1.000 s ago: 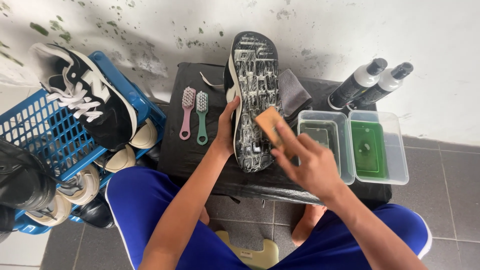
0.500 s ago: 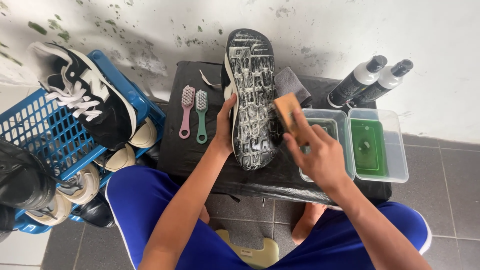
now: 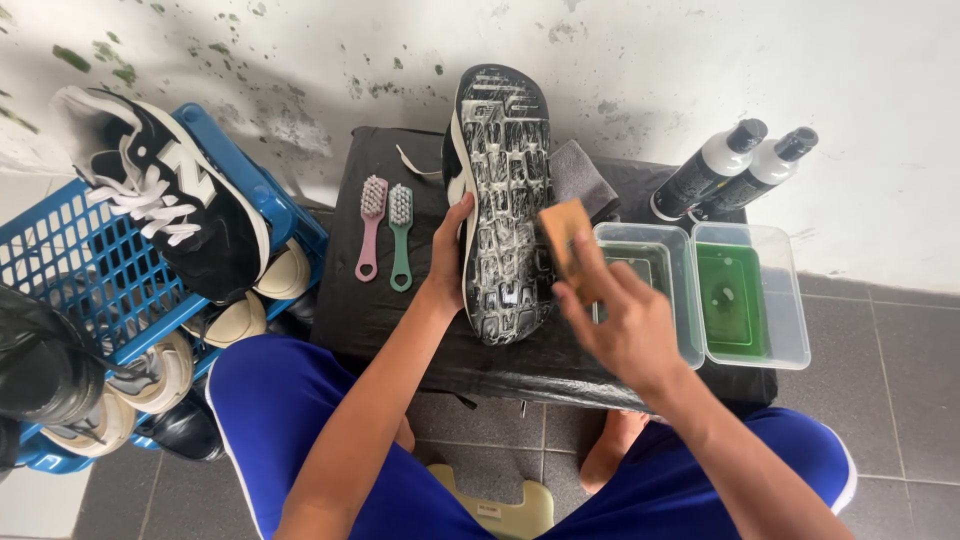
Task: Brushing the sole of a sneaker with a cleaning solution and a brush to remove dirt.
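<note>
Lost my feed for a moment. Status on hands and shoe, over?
Left hand grips shoe, soapy sole up. Right hand holds wooden brush beside sole. Nothing between brush and sole.

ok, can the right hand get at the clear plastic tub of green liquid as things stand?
Probably yes. The right hand holds a tan wooden brush beside the lidless clear plastic tub of green liquid; only a second clear tub lies between, low enough to pass over.
</note>
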